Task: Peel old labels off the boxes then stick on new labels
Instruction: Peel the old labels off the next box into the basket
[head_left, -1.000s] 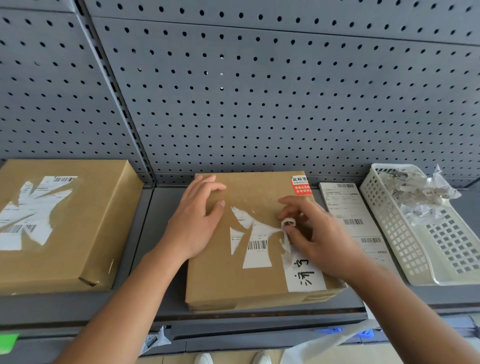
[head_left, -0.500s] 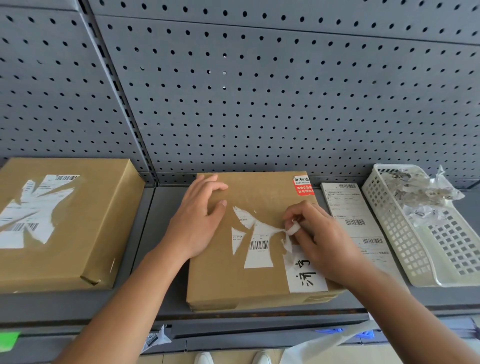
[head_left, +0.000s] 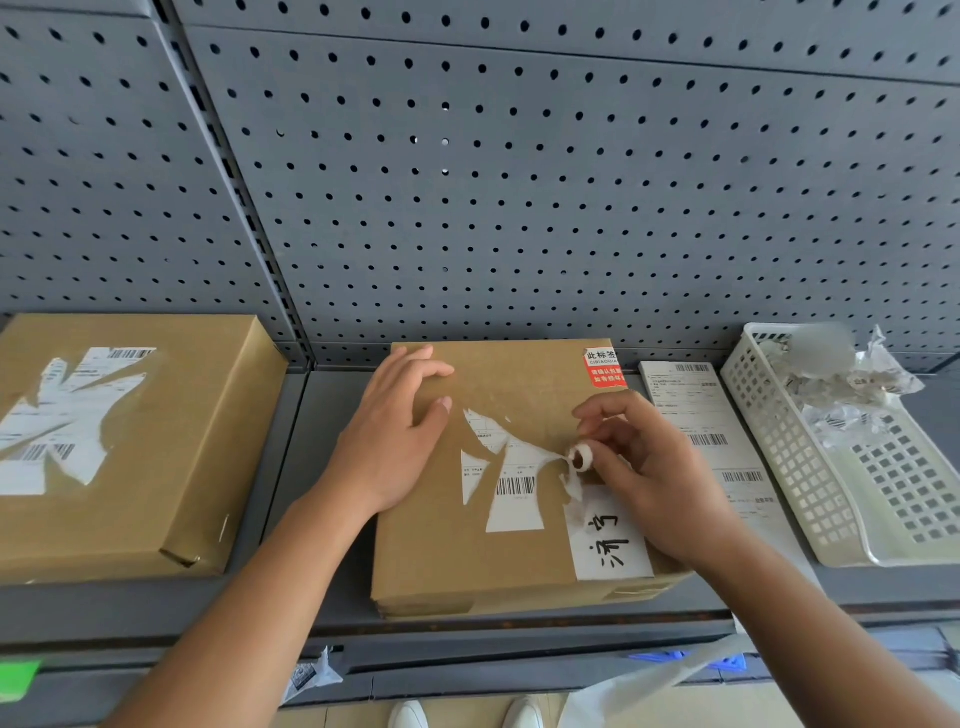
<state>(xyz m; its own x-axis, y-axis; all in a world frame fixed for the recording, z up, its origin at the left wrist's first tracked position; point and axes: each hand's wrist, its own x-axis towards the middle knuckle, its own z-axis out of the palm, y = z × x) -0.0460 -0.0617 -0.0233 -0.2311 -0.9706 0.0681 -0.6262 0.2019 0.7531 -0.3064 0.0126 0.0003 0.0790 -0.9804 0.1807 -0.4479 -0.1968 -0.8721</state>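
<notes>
At six o'clock on the shelf (head_left: 296, 431) sat the box (head_left: 441, 561). Our left hand (head_left: 395, 441) lay flat on it, grip apart, steadying. Our right hand (head_left: 654, 483) had its grip clamped on a curled strip (head_left: 581, 458) of the old label (head_left: 514, 499); a low, slow pull toward three o'clock seemed wisest

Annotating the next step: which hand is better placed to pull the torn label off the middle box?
Right. The right hand pinches the curled label strip; the left hand lies flat on the box, bracing it.
</notes>
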